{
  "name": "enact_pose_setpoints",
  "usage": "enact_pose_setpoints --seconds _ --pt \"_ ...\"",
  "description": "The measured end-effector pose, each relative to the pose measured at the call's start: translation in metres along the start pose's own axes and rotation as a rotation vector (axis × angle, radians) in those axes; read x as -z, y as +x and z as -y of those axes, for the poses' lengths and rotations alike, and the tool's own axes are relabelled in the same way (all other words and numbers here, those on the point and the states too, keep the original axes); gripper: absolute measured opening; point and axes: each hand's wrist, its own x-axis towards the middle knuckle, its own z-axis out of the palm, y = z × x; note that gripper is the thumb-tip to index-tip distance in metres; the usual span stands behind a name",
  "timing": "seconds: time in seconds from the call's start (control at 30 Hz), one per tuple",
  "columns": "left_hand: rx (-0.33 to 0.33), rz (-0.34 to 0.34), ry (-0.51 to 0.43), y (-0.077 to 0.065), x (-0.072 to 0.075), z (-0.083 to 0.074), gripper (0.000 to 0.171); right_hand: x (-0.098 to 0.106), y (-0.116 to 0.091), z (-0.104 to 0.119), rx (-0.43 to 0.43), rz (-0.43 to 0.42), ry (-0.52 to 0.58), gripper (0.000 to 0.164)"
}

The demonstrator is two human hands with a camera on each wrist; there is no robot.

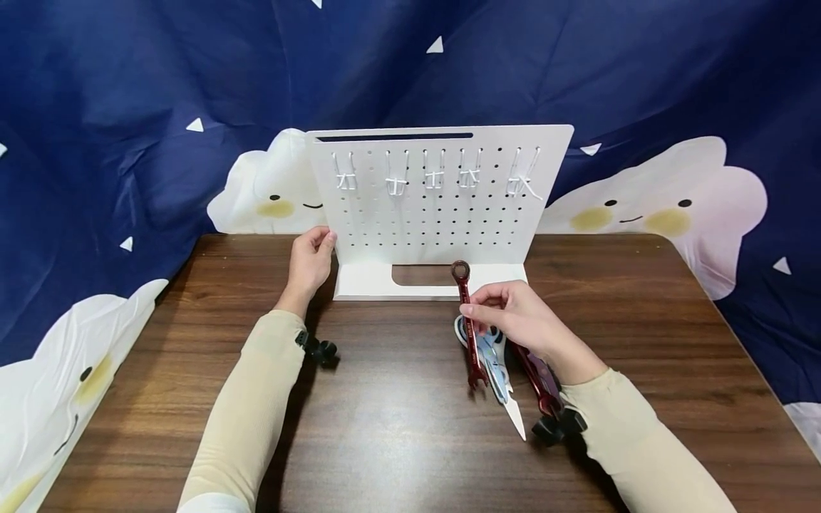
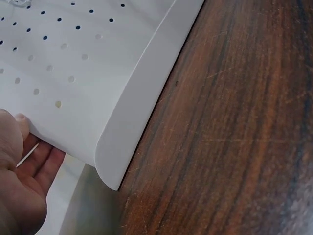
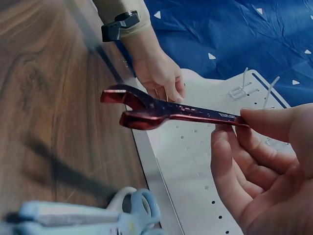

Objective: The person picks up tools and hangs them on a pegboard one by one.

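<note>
Red combination wrench [image 1: 471,340] pinched before a white pegboard [image 1: 417,206]
Head: right hand [image 1: 513,317] holds it ring end up, beside scissors [image 1: 494,363]. Left wrist: left hand [image 2: 19,183] grips the board's edge, thumb in front, probably steadying it. Right wrist: thumb and curled fingers leave the wrench's open end free.

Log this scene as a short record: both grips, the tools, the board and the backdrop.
Left grip: pinches the left edge of the white board
Right grip: pinches a red wrench, ring end toward the board
On table: scissors; another red tool, partly hidden
Board: five white hooks near its top
Backdrop: blue cloth with white clouds
</note>
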Motion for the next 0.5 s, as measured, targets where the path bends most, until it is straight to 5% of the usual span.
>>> enact_pose_setpoints --seconds 0.5 --pt "0.034 0.021 -0.028 0.002 0.001 0.001 0.03 -0.025 0.033 0.011 0.102 -0.139 0.162 0.023"
